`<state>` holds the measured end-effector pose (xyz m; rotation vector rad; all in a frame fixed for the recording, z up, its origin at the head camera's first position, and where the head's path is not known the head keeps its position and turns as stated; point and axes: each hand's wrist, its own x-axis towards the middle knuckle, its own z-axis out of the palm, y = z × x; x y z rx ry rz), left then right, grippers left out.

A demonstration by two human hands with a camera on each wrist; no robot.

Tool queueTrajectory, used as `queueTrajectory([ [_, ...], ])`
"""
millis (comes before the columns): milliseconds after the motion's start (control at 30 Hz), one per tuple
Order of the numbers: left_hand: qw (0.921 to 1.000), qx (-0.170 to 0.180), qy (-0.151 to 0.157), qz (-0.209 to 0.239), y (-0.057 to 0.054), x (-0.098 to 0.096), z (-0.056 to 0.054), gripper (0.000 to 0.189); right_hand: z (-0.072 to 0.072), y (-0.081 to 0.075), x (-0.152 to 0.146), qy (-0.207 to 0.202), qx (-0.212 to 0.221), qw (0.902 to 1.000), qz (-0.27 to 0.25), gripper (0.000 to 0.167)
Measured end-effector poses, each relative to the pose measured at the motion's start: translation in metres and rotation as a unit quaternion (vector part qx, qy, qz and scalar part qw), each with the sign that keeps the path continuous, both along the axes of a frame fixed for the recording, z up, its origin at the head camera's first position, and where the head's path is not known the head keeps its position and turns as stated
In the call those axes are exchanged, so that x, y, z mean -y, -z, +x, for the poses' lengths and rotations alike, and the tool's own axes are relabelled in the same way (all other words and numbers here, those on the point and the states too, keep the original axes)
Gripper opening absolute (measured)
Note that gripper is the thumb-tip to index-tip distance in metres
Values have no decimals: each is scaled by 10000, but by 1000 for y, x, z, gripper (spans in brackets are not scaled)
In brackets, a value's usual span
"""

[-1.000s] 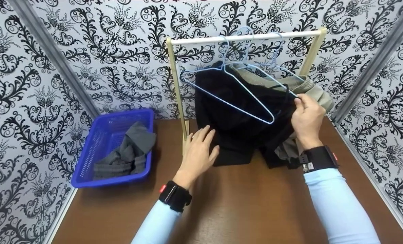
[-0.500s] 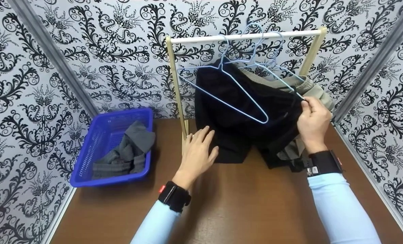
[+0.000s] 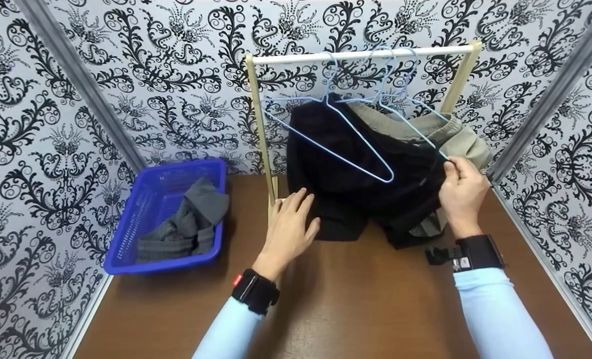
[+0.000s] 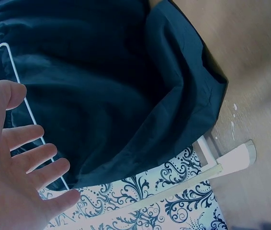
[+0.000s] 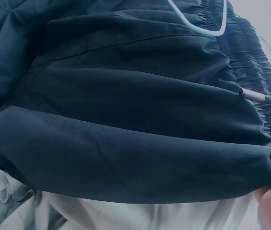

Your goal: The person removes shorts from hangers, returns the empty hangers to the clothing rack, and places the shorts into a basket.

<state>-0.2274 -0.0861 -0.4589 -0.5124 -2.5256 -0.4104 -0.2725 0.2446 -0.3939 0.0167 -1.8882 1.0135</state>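
The right hand [image 3: 464, 192] is closed in a pinch at the right end of the waistband of the black shorts [image 3: 351, 199], where an arm of the middle blue wire hanger [image 3: 414, 130] runs down to its fingers (the tip of the wire is hidden there). The right wrist view shows the thumb and a finger nipping the gathered cloth, with a drawstring tip [image 5: 254, 95] near them.

The left hand [image 3: 291, 227] grasps nothing: its fingers are spread, near the left leg of the shorts and just beside the rack's left post [image 3: 259, 124]. I cannot tell whether a fingertip meets the fabric.

The black shorts spread below the rod [image 3: 296, 59] of the rack, their legs reaching down close to the brown table [image 3: 356, 294]. There are 3 hanger hooks at that white rod. The front hanger [image 3: 326, 97] slants down across the face of the shorts, and the left wrist view shows its wire passing behind the fingers. The rear hanger [image 3: 428, 108] carries beige shorts [image 3: 468, 144], partly covered by the black pair.

At the left, well apart from the black shorts, a blue plastic basket [image 3: 156, 269] holds a dark grey garment [image 3: 191, 222] with a ribbed band. Both forearms wear light blue sleeves and black wrist straps.
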Motion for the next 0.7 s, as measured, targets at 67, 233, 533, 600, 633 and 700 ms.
queueTrajectory([
  [67, 10000, -28, 2, 3, 1, 1, 0, 50, 2, 4, -1, 14, 39, 10000, 8, 11],
  [233, 10000, -89, -21, 3, 5, 3, 1, 50, 7, 19, -5, 81, 282, 9996, 8, 10],
  [533, 10000, -69, -26, 62, 10, 7, 4, 49, 14, 42, -10, 70, 532, 9984, -185, 8],
  [600, 10000, -15, -50, 54, 11, 7, 5, 49, 16, 46, -10, 72, 548, 9982, -229, 7],
  [633, 10000, 11, -62, 53, 11, 8, 5, 49, 17, 48, -11, 84, 544, 9982, -231, 7],
  [700, 10000, 13, -84, 45, 13, 8, 5, 50, 19, 52, -11, 81, 553, 9982, -239, 7],
])
